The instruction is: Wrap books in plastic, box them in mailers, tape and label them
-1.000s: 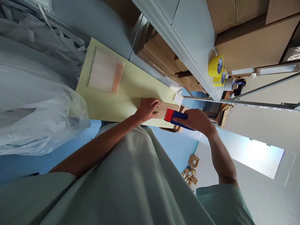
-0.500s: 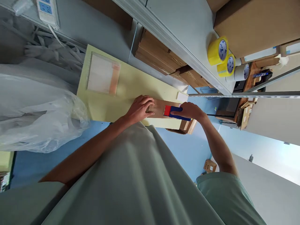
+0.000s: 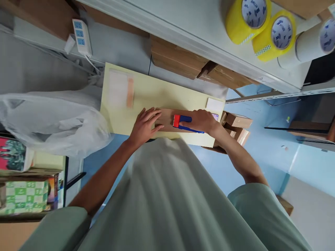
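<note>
A narrow brown cardboard box (image 3: 167, 113) lies lengthwise on the pale yellow tabletop (image 3: 162, 90), close against my shirt. My right hand (image 3: 202, 120) is wrapped round a blue tape dispenser (image 3: 190, 128) with a red front end. The dispenser is over the top of the box, its red end pointing left. At the box's left end is my left hand (image 3: 145, 123), fingers spread and stretched out. Its fingertips and thumb touch the box at that end. Whether tape lies on the box is too small to tell.
Yellow tape rolls (image 3: 282, 31) stand on the grey shelf (image 3: 183, 24) above. A white power strip (image 3: 82, 38) is at the back left. A clear plastic bag (image 3: 57, 122) hangs by the table's left edge. Cardboard boxes (image 3: 238, 120) stand beyond the right end.
The view has shifted, showing more shelving at lower left. My right hand has moved the tape dispenser leftward along the box, nearer my left hand. My left hand stays at the box's left end.
</note>
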`<state>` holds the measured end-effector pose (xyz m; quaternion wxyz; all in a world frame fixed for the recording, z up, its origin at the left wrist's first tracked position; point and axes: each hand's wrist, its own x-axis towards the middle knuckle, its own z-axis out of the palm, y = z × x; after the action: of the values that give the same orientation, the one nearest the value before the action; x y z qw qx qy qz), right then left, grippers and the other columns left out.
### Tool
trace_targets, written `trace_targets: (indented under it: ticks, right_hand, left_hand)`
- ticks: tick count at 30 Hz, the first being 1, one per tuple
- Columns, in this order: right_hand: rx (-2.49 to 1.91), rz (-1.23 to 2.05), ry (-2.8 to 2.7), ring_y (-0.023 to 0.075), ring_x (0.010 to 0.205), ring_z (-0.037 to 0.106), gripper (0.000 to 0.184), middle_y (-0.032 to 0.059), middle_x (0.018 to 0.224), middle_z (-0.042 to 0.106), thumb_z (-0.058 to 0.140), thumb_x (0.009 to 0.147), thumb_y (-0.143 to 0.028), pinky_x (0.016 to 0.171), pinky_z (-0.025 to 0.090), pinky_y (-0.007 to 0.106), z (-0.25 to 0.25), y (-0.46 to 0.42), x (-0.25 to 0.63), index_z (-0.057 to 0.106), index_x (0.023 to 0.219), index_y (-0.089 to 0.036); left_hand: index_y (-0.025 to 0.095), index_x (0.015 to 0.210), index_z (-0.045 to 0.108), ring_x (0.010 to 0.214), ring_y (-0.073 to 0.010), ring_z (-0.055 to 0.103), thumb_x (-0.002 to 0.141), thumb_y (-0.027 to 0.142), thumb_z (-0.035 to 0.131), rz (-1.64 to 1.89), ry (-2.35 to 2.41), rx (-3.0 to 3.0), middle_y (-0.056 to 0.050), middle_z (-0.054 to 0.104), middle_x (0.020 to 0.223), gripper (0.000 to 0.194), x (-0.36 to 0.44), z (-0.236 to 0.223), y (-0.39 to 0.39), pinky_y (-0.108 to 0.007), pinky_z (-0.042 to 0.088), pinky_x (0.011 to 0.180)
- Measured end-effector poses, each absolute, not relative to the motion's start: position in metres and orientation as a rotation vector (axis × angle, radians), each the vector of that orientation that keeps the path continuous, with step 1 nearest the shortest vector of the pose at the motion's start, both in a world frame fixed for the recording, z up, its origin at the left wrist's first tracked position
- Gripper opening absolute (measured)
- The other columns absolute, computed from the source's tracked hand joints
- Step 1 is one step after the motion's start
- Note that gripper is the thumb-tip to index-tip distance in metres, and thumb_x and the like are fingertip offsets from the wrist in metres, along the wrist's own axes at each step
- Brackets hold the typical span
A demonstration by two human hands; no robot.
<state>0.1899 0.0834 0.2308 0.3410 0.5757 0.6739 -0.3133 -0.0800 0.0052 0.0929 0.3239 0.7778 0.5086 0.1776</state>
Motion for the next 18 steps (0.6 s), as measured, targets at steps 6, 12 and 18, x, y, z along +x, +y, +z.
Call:
trace_targets:
  ticks: [6,12,18]
  right_hand:
    - [1.450,-0.858,1.863,0.0358,0.115,0.079,0.057,0.0224,0.125,0.082,0.060,0.106,-0.065,0.089,0.058,0.037,0.229,0.083,0.191,0.082,0.124,-0.015]
    - [1.456,-0.929,1.892,0.0365,0.115,0.078,0.055,0.0240,0.125,0.081,0.060,0.108,-0.062,0.088,0.058,0.036,0.224,0.079,0.192,0.082,0.123,-0.014]
    - [1.464,-1.005,1.916,0.0366,0.113,0.078,0.053,0.0225,0.120,0.082,0.061,0.107,-0.062,0.088,0.057,0.037,0.232,0.078,0.203,0.082,0.122,-0.015]
  left_hand:
    - [0.006,0.176,0.036,0.177,-0.0359,0.019,0.118,0.047,0.030,0.385,1.511,2.015,-0.023,0.029,0.186,0.071,-0.030,0.099,-0.015,-0.064,0.018,0.144]
    - [0.006,0.179,0.026,0.179,-0.0339,0.005,0.118,0.048,0.027,0.463,1.837,1.775,-0.023,0.018,0.189,0.074,0.007,0.088,-0.003,-0.065,0.009,0.144]
    - [0.006,0.180,0.025,0.179,-0.0347,0.003,0.117,0.052,0.029,0.401,1.877,1.783,-0.023,0.016,0.189,0.078,0.009,0.091,-0.003,-0.064,0.007,0.144]
